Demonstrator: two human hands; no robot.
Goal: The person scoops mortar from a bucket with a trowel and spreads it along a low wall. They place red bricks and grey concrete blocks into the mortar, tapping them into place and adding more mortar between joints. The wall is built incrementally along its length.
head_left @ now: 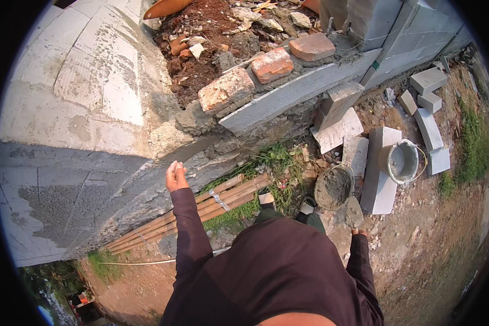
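Ahead of me, three bricks (271, 65) sit in a row on a low wall (277, 129), with rubble (198, 30) behind them. Poles (225, 202) lie on the ground before it, right of my left hand (176, 176). To my right — a mortar bucket (331, 207), a trowel blade (354, 213) between it and my right hand (358, 232) — and beyond, a long block (379, 185) with another bucket (391, 162) at its right edge.

Low wall (299, 100) bearing three bricks in row: pale-crusted brick (226, 89), orange brick (271, 65) in middle, reddish brick (312, 46) at far end. Dirt ground (429, 239) carrying bundled bamboo poles (242, 195) along wall foot, mortar-filled bucket (317, 196), long grey block (379, 179); lighter bucket (417, 163) sitting against or partly on it, unclear which. Smaller grey blocks (429, 130) lying scattered beyond.
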